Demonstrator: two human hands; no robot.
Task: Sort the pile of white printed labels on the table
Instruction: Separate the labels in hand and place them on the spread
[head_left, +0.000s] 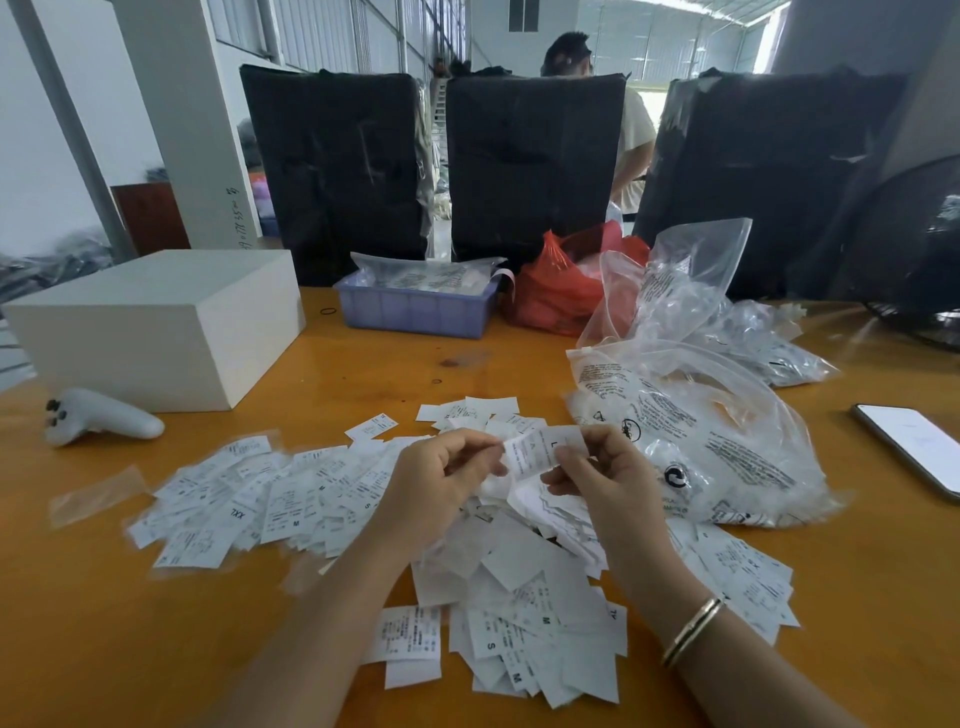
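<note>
While both hands pinch one label (540, 451) (marked L), left hand (441, 480) and right hand (597, 470) hover over pile (519, 597) on table (156, 649).

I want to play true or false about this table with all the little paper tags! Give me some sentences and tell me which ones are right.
1. Both hands hold one label together. True: the left hand and right hand pinch the same label above the pile of labels.
2. The tray at the back is green. False: the tray is blue-purple.
3. A phone lies at the right edge of the table. True: the phone lies there, screen up.
4. The bracelet is on the left wrist. False: the bracelet is on the right wrist.
5. The white box stands on the right side. False: the white box is on the left.
</note>
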